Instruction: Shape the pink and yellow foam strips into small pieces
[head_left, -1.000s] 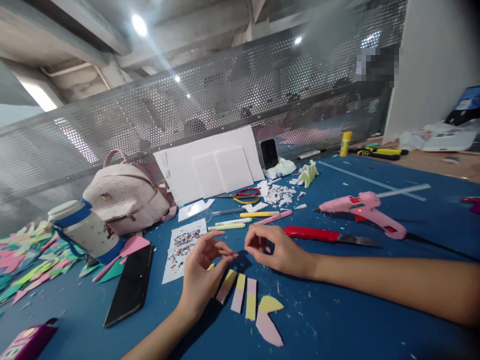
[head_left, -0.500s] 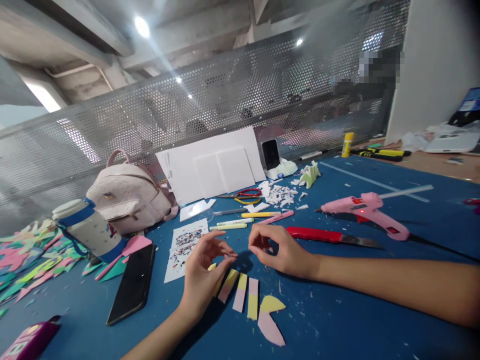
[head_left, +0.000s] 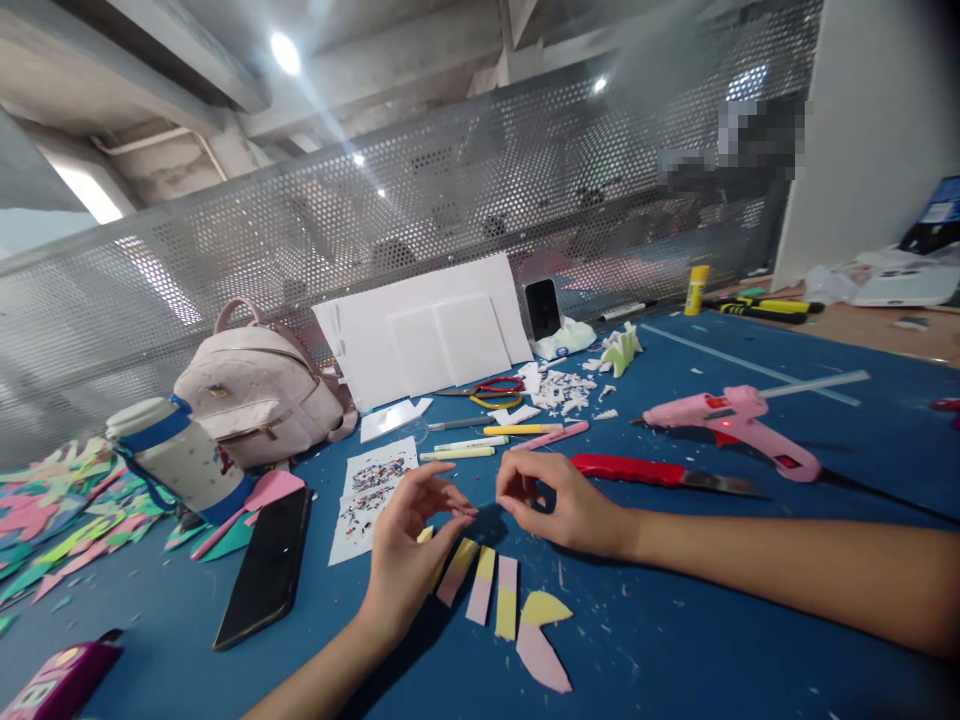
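Note:
My left hand [head_left: 409, 545] hovers over a blue mat [head_left: 675, 640], thumb and forefinger pinched near the right hand's fingertips. My right hand [head_left: 559, 500] faces it with fingers curled in a pinch. Whatever is held between them is too small to name. Just below the hands lie several pink-and-yellow foam strips [head_left: 484, 590] and a pointed pink-and-yellow piece [head_left: 538, 635]. A red-handled knife [head_left: 660, 475] lies just beyond my right hand.
A pink glue gun [head_left: 731, 420] lies at right. A black phone [head_left: 264, 568], a bottle [head_left: 176, 455], a pale backpack [head_left: 255, 390] and coloured foam scraps [head_left: 52, 520] sit at left. White foam boards [head_left: 424, 335], scissors [head_left: 491, 390] and pens [head_left: 487, 435] lie behind.
Both hands stay pinched close together over the strips; my right hand's fingers shifted slightly. Nothing else moved.

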